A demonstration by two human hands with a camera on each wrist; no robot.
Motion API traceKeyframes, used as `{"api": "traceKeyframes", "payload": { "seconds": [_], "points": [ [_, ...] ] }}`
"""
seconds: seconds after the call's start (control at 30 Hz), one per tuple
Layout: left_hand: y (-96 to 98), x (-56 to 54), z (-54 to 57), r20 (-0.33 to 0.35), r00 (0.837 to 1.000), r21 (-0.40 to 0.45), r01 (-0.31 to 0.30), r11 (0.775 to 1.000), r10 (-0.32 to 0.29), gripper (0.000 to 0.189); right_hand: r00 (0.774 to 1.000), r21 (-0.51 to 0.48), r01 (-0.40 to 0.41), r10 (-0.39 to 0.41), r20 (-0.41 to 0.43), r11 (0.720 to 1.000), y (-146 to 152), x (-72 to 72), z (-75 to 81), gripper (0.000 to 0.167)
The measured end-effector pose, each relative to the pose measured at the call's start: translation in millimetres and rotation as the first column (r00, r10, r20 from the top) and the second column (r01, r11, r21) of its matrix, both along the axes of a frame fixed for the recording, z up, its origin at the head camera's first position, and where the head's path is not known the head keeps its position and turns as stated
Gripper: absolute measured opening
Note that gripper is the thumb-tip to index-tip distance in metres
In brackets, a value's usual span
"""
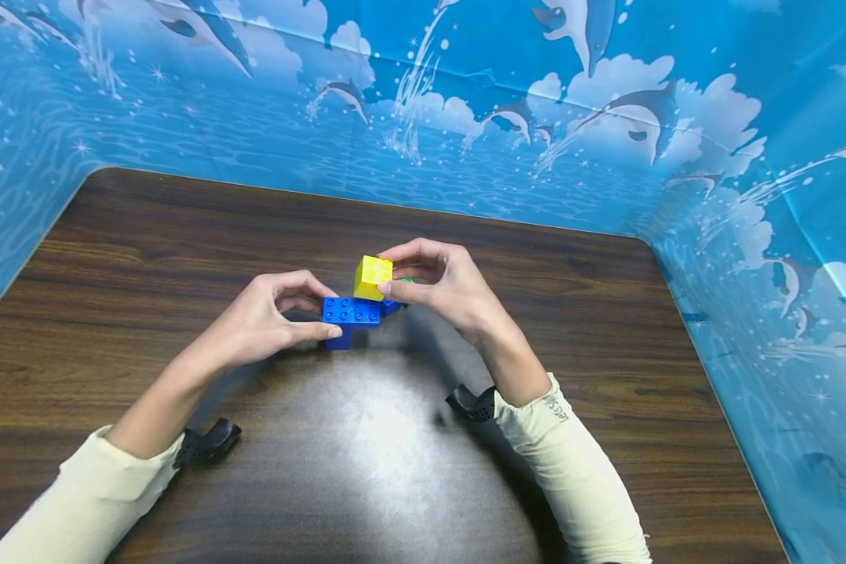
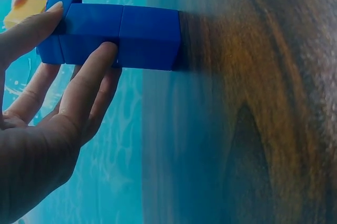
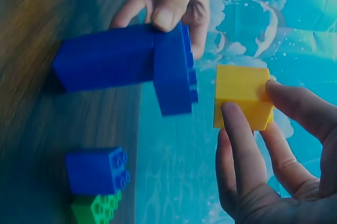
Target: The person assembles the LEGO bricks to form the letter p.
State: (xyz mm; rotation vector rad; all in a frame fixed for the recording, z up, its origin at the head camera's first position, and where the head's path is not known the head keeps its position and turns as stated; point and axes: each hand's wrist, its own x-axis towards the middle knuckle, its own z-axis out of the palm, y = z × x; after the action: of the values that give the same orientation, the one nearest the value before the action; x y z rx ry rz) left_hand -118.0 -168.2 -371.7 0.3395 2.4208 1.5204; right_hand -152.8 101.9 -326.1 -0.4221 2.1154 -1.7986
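My left hand (image 1: 268, 317) grips a standing stack of blue bricks (image 1: 337, 337), thumb in front and fingers behind. Across its top a longer blue brick (image 3: 174, 89) juts out past the column, studs up. Just above that overhang, my right hand (image 1: 447, 290) pinches a yellow brick (image 1: 374, 276) between thumb and fingers. The right wrist view shows a gap between the yellow brick (image 3: 242, 84) and the studs of the long brick. In the left wrist view, the foot of the blue column (image 2: 150, 34) meets the tabletop.
Beyond the stack, partly covered by the right hand in the head view, a loose blue brick (image 3: 89, 174) and a green brick (image 3: 97, 208) stand side by side on the dark wooden table (image 1: 571, 313). A blue dolphin-print sheet (image 1: 423, 117) surrounds the table's far and side edges.
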Motion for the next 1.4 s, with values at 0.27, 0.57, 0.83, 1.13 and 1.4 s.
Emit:
{"api": "traceKeyframes", "payload": {
  "seconds": [0.27, 0.57, 0.83, 1.13, 1.4],
  "points": [
    [-0.2, 1.0, 0.4, 0.007, 1.0, -0.001, 0.0, 1.0, 0.0, 0.037, 0.998, 0.017, -0.063, 0.063, -0.02, 0.998, -15, 4.3, -2.4, 0.032],
    [0.1, 1.1, 0.6, -0.01, 1.0, -0.006, 0.014, 1.0, -0.014, 0.037, 0.994, 0.058, -0.092, 0.095, -0.049, 0.994, -24, 6.0, -2.9, 0.031],
    [0.9, 0.6, -1.5, -0.026, 1.0, 0.004, 0.015, 1.0, -0.015, 0.035, 0.984, 0.149, -0.112, 0.13, -0.12, 0.983, -31, 7.4, 0.0, 0.03],
    [2.9, 0.2, -2.2, -0.03, 0.999, 0.006, 0.013, 1.0, -0.012, 0.034, 0.981, 0.203, -0.099, 0.129, -0.142, 0.974, -31, 8.6, 0.7, 0.03],
    [2.7, 1.1, -1.3, -0.052, 0.999, -0.013, 0.005, 1.0, -0.005, 0.033, 0.977, 0.212, -0.119, 0.153, -0.151, 0.97, -32, 3.5, 1.6, 0.028]
  ]
}}
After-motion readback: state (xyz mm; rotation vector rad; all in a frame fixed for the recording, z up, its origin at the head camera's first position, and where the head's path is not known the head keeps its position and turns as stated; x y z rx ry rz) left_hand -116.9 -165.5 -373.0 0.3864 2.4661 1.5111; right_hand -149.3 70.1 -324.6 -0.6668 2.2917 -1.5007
